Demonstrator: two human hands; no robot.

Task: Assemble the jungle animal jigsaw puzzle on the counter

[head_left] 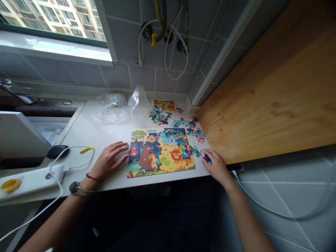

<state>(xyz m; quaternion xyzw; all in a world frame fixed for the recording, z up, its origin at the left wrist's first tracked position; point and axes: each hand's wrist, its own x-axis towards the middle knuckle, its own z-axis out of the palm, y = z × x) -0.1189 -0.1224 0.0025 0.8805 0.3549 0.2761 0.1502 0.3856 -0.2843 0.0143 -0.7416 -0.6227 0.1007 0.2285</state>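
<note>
A jigsaw puzzle board (165,164) with a lion, a bear and other animals lies flat on the counter, dark blue pieces set over parts of its yellow picture. My left hand (111,157) rests beside its left edge, fingers stretched out and holding nothing. Off the board's right side, my right hand (216,168) has its thumb and fingers around a dark blue puzzle piece (207,158) at the counter. Close by lies a teal puzzle piece (196,151). Loose pieces (159,117) are heaped behind the board, and more pieces (195,131) are scattered along its right.
A small reference picture (164,104) and crumpled clear plastic bags (115,106) lie toward the wall. On the left are a black mouse (58,152), a white power strip (31,180) with cables, and a sink. A wooden panel (267,87) bounds the right side.
</note>
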